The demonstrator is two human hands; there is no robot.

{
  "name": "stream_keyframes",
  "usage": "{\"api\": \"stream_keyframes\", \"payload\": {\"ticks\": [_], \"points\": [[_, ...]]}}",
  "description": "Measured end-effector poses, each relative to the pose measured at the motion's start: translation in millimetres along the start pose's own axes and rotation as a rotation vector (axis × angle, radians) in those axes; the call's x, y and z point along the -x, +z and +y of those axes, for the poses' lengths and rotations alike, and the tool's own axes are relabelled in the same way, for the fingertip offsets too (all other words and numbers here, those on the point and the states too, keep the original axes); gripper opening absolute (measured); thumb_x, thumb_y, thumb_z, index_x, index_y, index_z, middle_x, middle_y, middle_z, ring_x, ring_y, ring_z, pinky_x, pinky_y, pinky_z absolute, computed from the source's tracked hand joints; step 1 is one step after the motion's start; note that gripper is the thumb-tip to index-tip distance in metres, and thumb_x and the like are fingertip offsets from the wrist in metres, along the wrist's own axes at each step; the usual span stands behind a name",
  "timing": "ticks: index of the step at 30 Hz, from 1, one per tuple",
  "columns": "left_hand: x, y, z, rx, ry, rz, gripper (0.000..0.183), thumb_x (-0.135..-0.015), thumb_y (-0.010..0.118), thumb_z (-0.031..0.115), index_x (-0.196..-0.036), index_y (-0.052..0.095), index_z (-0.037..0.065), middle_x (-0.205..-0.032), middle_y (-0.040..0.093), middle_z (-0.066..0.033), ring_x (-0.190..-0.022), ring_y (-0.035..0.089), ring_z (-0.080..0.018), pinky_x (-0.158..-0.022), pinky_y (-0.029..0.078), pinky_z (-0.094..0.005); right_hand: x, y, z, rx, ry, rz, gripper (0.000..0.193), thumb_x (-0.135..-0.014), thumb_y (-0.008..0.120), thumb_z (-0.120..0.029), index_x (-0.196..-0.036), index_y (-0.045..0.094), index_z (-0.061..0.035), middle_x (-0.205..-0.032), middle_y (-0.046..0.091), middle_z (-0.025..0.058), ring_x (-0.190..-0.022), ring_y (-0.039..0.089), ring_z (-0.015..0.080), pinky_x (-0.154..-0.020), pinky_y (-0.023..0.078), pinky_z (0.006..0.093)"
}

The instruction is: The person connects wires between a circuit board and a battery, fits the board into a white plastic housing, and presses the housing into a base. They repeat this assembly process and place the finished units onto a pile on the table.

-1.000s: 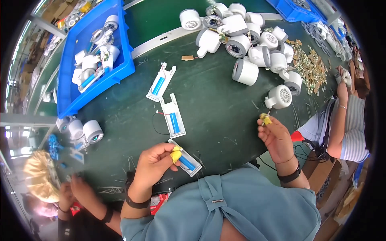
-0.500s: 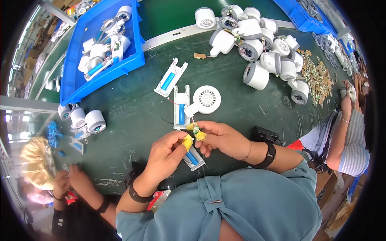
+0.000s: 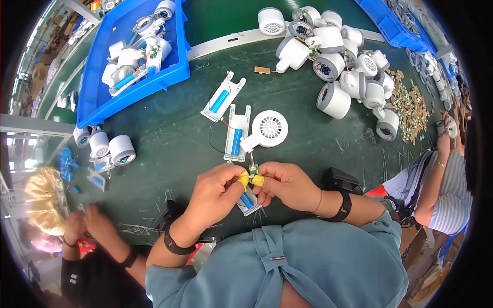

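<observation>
My right hand (image 3: 291, 186) pinches a small green circuit board (image 3: 254, 169) between thumb and forefinger, which wear yellow finger covers. Wires run from the board up to a round white fan housing (image 3: 270, 128) with a slotted grille. My left hand (image 3: 216, 190) is closed in a pinch at the board's lower edge; whatever sits between its yellow-covered fingertips is too small to make out. Beneath both hands lies a white plastic casing with a blue battery (image 3: 247, 200), partly hidden. Beyond them rest a second white casing (image 3: 244, 122) and a third casing (image 3: 234, 90), each with a blue battery.
A blue bin (image 3: 181, 72) with white parts stands far left. White cylindrical housings (image 3: 334, 100) are heaped far right, beside a pile of small boards (image 3: 411, 110). More housings (image 3: 122, 150) sit at left. Dark devices (image 3: 341, 180) flank my wrists. Co-workers' hands (image 3: 95, 226) are at both sides.
My left hand has moved slightly right, bringing its fingertips up against the board. The board sits more upright between my fingers. The whole view has shifted a little.
</observation>
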State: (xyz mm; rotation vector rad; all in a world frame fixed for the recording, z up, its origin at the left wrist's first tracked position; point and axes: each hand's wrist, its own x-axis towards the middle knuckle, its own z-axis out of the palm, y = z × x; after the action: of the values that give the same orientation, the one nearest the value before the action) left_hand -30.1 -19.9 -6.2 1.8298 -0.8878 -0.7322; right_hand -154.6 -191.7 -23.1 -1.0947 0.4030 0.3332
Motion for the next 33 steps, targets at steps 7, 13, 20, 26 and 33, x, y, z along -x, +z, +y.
{"api": "stream_keyframes", "payload": {"ticks": [7, 13, 20, 26, 33], "points": [[-5, 6, 2, -0.291, 0.197, 0.049, 0.014, -0.079, 0.062, -0.003, -0.093, 0.064, -0.002, -0.077, 0.060, -0.0070, -0.059, 0.055, -0.0112, -0.056, 0.044, -0.0257, 3, 13, 5, 0.439, -0.227, 0.177, 0.009, -0.096, 0.049, -0.004, -0.096, 0.056, 0.0016, -0.082, 0.065, 0.0100, -0.064, 0.066, 0.0158, -0.057, 0.054, 0.0280], [-6, 4, 6, -0.057, -0.057, -0.005, 0.012, -0.077, 0.064, 0.002, -0.088, 0.061, 0.002, -0.075, 0.059, -0.0116, -0.064, 0.060, -0.0290, -0.058, 0.048, -0.0367, 2, 16, 14, 0.611, -0.440, 0.258, 0.005, -0.091, 0.050, 0.000, -0.090, 0.054, 0.0012, -0.076, 0.062, 0.0149, -0.061, 0.067, 0.0236, -0.055, 0.051, 0.0340], [-15, -18, 3, -0.221, 0.253, -0.223, 0.015, -0.076, 0.062, 0.002, -0.090, 0.061, 0.003, -0.075, 0.057, -0.0114, -0.067, 0.059, -0.0313, -0.057, 0.046, -0.0395, 4, 16, 11, 0.494, -0.378, 0.158, 0.007, -0.092, 0.048, 0.001, -0.091, 0.055, 0.0020, -0.078, 0.063, 0.0149, -0.062, 0.067, 0.0222, -0.056, 0.052, 0.0337], [-1, 10, 6, -0.283, 0.185, 0.058, 0.016, -0.077, 0.060, 0.001, -0.094, 0.059, 0.000, -0.078, 0.058, -0.0144, -0.066, 0.059, -0.0342, -0.058, 0.048, -0.0422, 0, 19, 11, 0.469, -0.380, 0.257, 0.007, -0.093, 0.049, -0.001, -0.090, 0.054, 0.0027, -0.077, 0.063, 0.0154, -0.060, 0.068, 0.0231, -0.056, 0.052, 0.0341], [3, 23, 11, -0.351, 0.235, 0.098, 0.022, -0.076, 0.058, -0.003, -0.098, 0.057, -0.002, -0.079, 0.057, -0.0157, -0.062, 0.057, -0.0355, -0.055, 0.048, -0.0431, -3, 15, 24, 0.618, -0.504, 0.320, 0.009, -0.093, 0.049, 0.001, -0.093, 0.057, 0.0037, -0.077, 0.062, 0.0111, -0.063, 0.068, 0.0181, -0.056, 0.053, 0.0302]]}}
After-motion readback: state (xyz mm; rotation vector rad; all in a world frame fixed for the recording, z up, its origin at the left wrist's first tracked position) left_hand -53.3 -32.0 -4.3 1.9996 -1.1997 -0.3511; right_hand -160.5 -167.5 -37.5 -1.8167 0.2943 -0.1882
